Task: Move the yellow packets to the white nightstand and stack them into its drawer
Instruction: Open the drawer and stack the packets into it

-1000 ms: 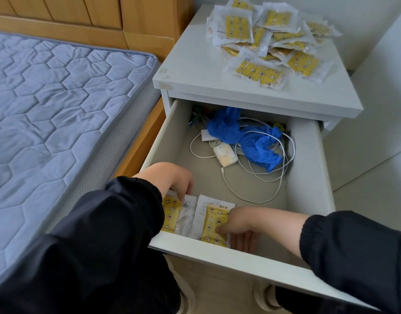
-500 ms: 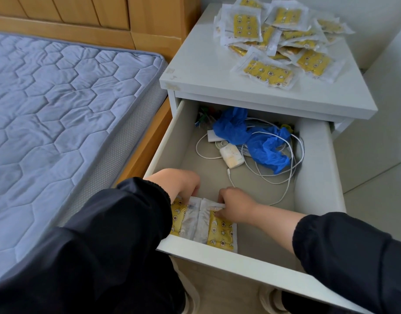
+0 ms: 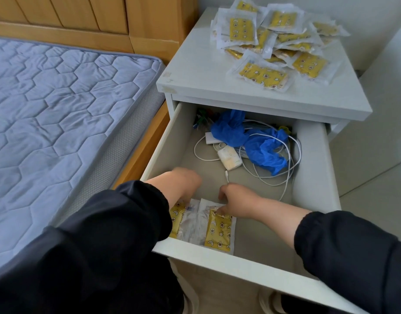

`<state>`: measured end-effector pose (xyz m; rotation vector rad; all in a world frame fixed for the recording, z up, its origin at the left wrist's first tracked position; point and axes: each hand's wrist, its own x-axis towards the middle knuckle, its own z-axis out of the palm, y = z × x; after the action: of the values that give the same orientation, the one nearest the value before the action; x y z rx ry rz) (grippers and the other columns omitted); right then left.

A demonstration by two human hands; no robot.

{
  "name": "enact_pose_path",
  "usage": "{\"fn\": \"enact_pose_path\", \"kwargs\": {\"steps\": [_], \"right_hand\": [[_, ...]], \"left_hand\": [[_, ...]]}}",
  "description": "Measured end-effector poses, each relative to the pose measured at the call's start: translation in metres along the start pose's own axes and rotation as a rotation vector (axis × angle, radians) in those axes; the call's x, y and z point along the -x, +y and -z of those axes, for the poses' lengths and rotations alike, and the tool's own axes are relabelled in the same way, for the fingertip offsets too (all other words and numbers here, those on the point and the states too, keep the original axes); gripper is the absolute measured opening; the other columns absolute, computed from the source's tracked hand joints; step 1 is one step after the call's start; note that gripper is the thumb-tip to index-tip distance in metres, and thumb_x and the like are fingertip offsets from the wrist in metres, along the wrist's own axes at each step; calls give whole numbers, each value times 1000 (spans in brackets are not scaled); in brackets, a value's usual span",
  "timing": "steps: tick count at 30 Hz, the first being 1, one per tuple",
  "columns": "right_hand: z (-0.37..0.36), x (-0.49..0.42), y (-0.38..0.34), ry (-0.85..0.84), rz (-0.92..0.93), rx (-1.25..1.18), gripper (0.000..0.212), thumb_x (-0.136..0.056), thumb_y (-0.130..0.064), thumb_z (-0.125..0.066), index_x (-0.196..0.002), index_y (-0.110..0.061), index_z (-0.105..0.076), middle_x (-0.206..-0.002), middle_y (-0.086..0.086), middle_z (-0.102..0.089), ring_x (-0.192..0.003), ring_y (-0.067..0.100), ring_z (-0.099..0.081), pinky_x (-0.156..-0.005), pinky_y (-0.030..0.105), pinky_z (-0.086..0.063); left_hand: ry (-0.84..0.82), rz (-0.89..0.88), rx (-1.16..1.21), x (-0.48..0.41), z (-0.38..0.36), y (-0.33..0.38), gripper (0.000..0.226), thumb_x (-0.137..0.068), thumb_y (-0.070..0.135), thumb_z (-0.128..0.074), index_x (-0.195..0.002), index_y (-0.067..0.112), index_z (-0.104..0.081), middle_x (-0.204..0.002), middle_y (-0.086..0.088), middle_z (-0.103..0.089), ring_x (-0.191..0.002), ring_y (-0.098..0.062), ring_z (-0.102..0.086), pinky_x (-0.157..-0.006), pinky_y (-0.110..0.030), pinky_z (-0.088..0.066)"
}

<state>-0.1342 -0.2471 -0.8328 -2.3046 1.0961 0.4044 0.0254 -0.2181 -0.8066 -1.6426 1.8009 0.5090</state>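
Observation:
The white nightstand (image 3: 201,73) has its drawer (image 3: 240,260) pulled open. Two yellow packets lie side by side at the drawer's front left. My left hand (image 3: 181,183), motion-blurred, hovers over the left packet (image 3: 175,220), and its fingers point down, hidden behind the hand's back. The curled fingertips of my right hand (image 3: 238,200) hold the upper edge of the right packet (image 3: 220,232). A loose pile of several yellow packets (image 3: 263,74) lies on the nightstand's top at the back right.
Crumpled blue gloves (image 3: 263,152), white cables (image 3: 293,168) and a small white charger (image 3: 230,158) fill the drawer's back half. A blue quilted mattress (image 3: 59,109) on a wooden bed frame stands close on the left. A white wall panel rises to the right.
My right hand moved from the packet's lower right side up to its top edge. My left hand has shifted slightly on the left packet and is now blurred.

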Motion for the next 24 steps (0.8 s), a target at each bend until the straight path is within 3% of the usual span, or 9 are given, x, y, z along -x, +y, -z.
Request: {"fn": "enact_pose_path", "kwargs": {"steps": [5,9,16,19,24], "right_hand": [[23,2,3,103,-35,-47,20,-88,-22,-60,-108,-19,-64,-112,3,-63,-101,20,-59,-86,33,-50],[48,17,9,257,-40,-94,17,-90,-21,-53,-100,-17,-66,-106,4,-64,-98,22,-60,-85,37,-51],[107,54,23,524,-30,-120,15,-88,-16,-50,-94,-20,-64,-96,-1,-65,-88,20,-58,-75,33,-49],[136,69,28,679,-32,-140,17,-88,-15,-50,-93,-18,-66,-86,-1,-67,-78,19,-59,-68,32,-49],[180,82,40,922,67,-206,17,-90,-10,-52,-97,-14,-67,-94,-2,-66,-86,15,-57,-77,29,-47]], "left_hand": [[124,-19,215,6,10,1,29,-89,26,-62,-116,15,-64,-116,-4,-63,-103,-24,-60,-85,-32,-49],[267,-13,291,16,29,3,29,-93,29,-56,-119,18,-63,-117,-2,-62,-105,-21,-59,-88,-31,-49],[651,-17,512,35,79,16,24,-94,24,-48,-110,24,-65,-107,3,-65,-95,-17,-59,-84,-34,-51],[892,-46,583,50,111,22,24,-92,18,-48,-105,20,-67,-97,4,-67,-86,-17,-59,-77,-31,-49],[1239,-128,626,56,151,20,22,-91,10,-53,-107,14,-67,-101,3,-65,-86,-14,-59,-76,-26,-47]]}}
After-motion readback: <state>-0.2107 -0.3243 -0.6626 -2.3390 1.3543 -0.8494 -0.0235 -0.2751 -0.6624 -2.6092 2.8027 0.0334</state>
